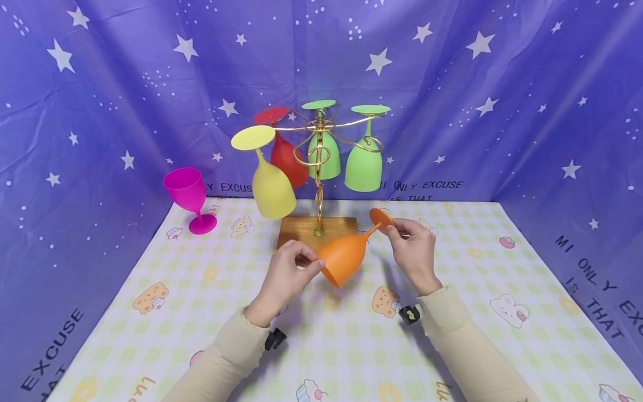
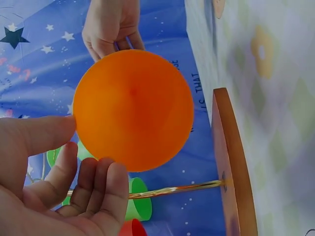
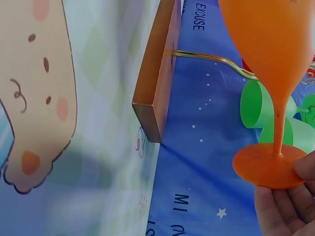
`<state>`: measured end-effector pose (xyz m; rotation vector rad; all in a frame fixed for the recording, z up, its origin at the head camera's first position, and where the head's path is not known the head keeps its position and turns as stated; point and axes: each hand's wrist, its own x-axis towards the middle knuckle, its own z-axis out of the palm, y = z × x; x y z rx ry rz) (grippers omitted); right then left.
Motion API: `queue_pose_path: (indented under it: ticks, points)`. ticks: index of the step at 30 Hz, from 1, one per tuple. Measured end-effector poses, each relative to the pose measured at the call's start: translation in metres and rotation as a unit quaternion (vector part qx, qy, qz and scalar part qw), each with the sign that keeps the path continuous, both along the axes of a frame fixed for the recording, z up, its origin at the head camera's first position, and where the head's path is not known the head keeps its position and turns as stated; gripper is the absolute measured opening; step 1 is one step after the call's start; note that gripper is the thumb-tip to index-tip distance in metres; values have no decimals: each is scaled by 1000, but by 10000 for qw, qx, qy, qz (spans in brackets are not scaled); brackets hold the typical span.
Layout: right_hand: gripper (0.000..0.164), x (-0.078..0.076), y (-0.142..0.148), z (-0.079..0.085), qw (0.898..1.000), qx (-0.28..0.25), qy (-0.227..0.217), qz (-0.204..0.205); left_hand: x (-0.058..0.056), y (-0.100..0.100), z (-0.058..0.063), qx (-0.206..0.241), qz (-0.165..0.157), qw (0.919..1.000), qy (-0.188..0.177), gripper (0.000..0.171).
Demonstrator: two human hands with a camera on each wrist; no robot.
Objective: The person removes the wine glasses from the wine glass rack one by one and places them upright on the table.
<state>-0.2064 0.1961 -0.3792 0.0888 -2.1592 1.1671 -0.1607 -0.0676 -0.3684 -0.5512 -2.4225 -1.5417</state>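
Observation:
An orange wine glass (image 1: 345, 258) is held tilted above the tablecloth, its mouth to the lower left and its foot to the upper right. My left hand (image 1: 291, 273) pinches the rim between thumb and fingers. With thumb and fingers my right hand (image 1: 414, 248) grips the foot's edge; the right wrist view shows the thumb on top of the foot (image 3: 266, 164). Just behind stands a gold wire glass rack (image 1: 319, 190) on a wooden base (image 1: 296, 228). Upside down on it hang a yellow glass (image 1: 273, 190), a red glass (image 1: 288, 159) and two green glasses (image 1: 364, 167).
A magenta wine glass (image 1: 186, 187) stands upright at the table's back left. The checked tablecloth (image 1: 462, 335) carries printed cartoon figures. A blue star-patterned curtain (image 1: 427, 84) closes off the back and both sides.

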Motion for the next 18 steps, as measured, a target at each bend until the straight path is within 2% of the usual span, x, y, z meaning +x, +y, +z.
queue_pose_path:
  ticks: [4, 8, 12, 18]
  points:
    - [12, 0, 0, -2, 10000, -78, -19, 2, 0, 1, -1, -57, 75, 9998, -179, 7]
    - [12, 0, 0, -3, 9998, -152, -110, -47, -1, 1, -1, 134, 32, 9991, -394, 6]
    - [12, 2, -3, -5, 9991, -242, -331, -120, -1, 2, 0, 581, 24, 9959, -687, 8]
    - [13, 6, -9, -9, 9972, -427, -616, -36, -2, 1, -1, 1395, 25, 9847, -1048, 17]
